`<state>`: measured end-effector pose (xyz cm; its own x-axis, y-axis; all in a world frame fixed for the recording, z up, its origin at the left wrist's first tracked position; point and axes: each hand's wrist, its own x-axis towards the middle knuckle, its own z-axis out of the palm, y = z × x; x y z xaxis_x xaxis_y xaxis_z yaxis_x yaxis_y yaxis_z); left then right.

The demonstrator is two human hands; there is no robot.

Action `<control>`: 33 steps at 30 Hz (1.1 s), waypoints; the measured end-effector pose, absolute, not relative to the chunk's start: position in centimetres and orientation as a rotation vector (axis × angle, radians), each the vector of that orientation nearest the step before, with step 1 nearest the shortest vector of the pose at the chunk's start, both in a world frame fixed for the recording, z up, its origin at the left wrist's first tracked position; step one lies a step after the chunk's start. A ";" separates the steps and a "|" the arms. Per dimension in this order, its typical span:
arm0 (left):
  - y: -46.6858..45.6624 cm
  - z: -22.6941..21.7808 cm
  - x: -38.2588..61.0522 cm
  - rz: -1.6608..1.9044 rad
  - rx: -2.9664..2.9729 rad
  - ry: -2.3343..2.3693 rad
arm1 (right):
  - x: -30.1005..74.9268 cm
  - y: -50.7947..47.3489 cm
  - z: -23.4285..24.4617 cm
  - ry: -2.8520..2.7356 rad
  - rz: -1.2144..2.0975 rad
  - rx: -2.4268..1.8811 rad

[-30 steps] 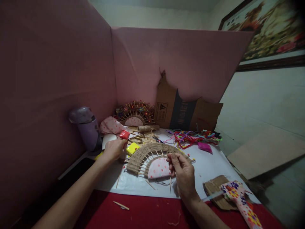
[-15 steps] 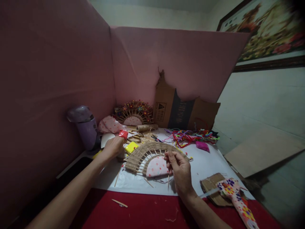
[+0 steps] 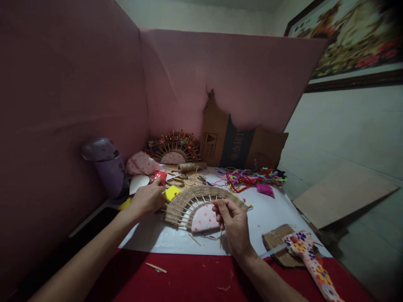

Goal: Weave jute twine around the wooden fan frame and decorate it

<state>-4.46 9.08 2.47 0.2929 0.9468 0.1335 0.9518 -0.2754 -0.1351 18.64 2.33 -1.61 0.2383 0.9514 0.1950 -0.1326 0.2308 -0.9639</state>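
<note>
A woven twine fan (image 3: 189, 200) lies on the white sheet, with thin sticks radiating from a pink spotted half-disc (image 3: 203, 219). My right hand (image 3: 234, 222) is over its right part, thumb and forefinger pinched together. What they hold is too small to make out. A thin stick (image 3: 221, 238) shows just below these fingers. My left hand (image 3: 147, 197) reaches past the fan's left side, its forefinger stretched to the red packet (image 3: 161, 176). Beside its fingers lies a yellow packet (image 3: 172, 193). The underside of this hand is hidden.
Behind stand a decorated fan (image 3: 173, 157) and torn cardboard (image 3: 215, 140). Colourful pipe cleaners (image 3: 242, 179) and a magenta packet (image 3: 265, 189) lie at right. A flower-patterned wrapped handle (image 3: 310, 251) with a blade rests near a cardboard piece (image 3: 278, 245). A purple flask (image 3: 110, 170) stands left.
My left hand has turned and its forefinger has stretched towards the red packet. A thin stick seen left of the fan no longer shows. My right hand keeps its pinch. The view shifted slightly.
</note>
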 end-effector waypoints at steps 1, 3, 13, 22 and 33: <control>9.0 2.2 -4.4 -0.028 -2.389 -1.742 | 18.6 2.3 -1.6 -1.039 0.960 -1.036; 9.0 1.7 -4.4 -0.016 -2.413 -1.704 | 18.5 2.3 -1.6 -1.068 0.957 -1.043; 9.4 1.2 -4.4 0.067 -2.478 -1.381 | 18.6 2.6 -3.0 -1.285 0.923 -1.054; 9.8 1.5 -5.1 0.048 -2.444 -1.426 | 18.3 2.5 -2.8 -1.386 0.904 -1.082; 8.7 3.3 -4.1 -0.244 -2.327 -1.571 | 17.8 1.3 -2.5 -1.951 0.513 -1.134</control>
